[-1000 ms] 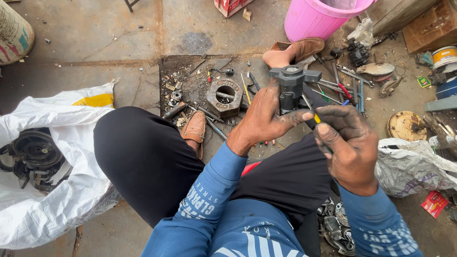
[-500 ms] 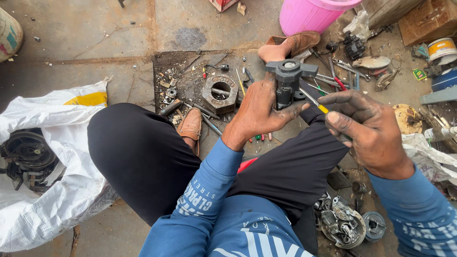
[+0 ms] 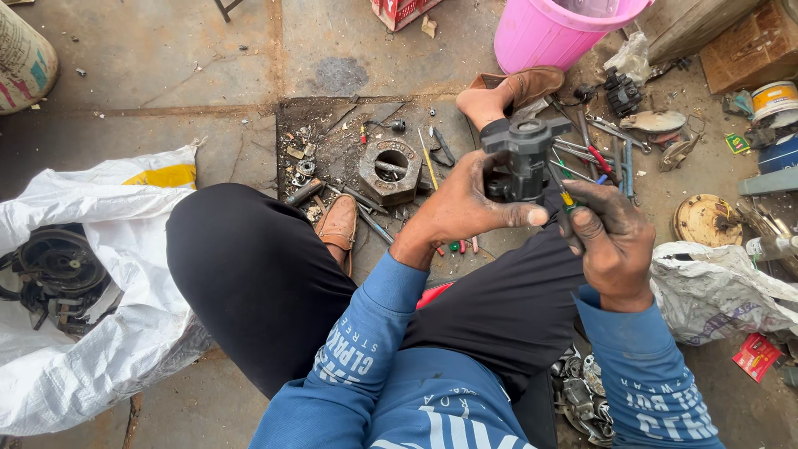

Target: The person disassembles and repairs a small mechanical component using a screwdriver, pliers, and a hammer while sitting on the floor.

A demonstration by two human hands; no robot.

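Observation:
I sit on the floor with one knee raised, in dark trousers and blue sleeves. My left hand (image 3: 465, 208) grips a dark metal part with a cross-shaped top (image 3: 525, 151) and holds it upright in front of me. Just to its right, my greasy right hand (image 3: 613, 241) is closed around a yellow-handled screwdriver (image 3: 566, 198), whose tip points up toward the part's lower side. A large hexagonal metal piece with a round bore (image 3: 391, 168) lies on the dirty floor mat beyond my left hand.
Loose tools and screwdrivers (image 3: 611, 154) lie by a pink bucket (image 3: 559, 32) at the back. A white sack (image 3: 108, 274) holding a black round machine part (image 3: 58, 278) is at left. Metal discs (image 3: 706, 220), a plastic bag (image 3: 719, 287) and scrap parts (image 3: 582, 395) crowd the right.
Both hands have shifted slightly with the part, still held together. My right hand has drawn nearer to the part, with the screwdriver now close against its lower side.

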